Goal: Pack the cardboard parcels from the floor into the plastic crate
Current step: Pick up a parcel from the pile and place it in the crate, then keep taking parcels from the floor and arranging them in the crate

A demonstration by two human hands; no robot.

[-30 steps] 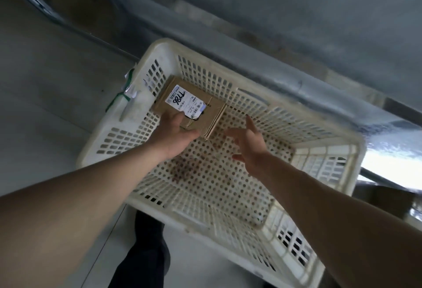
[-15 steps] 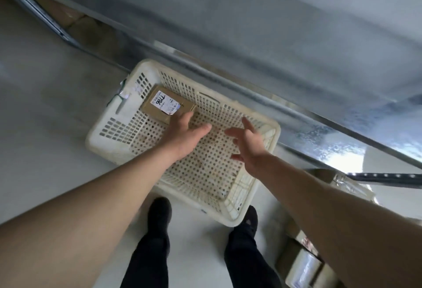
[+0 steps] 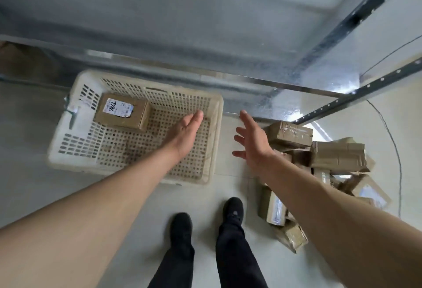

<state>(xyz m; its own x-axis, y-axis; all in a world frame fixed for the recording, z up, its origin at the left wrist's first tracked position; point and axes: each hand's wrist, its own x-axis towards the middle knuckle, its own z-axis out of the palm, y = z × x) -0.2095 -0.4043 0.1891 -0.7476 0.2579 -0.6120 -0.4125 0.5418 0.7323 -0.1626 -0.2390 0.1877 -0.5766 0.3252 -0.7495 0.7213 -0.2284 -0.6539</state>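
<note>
A cream perforated plastic crate (image 3: 68, 132) stands on the floor at the left. One cardboard parcel (image 3: 137, 116) with a white label lies in its far left corner. My left hand (image 3: 185, 132) hovers over the crate's right half, fingers straight, holding nothing. My right hand (image 3: 252, 143) is spread open above the floor, between the crate and a heap of taped cardboard parcels (image 3: 338, 155) on the right. Neither hand touches a parcel.
A metal shelf rail (image 3: 262, 82) runs along behind the crate, and a perforated upright (image 3: 365, 91) slants at the right. A thin dark cable (image 3: 397, 150) curves past the heap. My black shoes (image 3: 182, 223) stand on the pale floor below the crate.
My left hand has let go of the labelled parcel and drawn back to the right. My right hand has moved out of the crate toward the heap. The view has pulled up and rightward.
</note>
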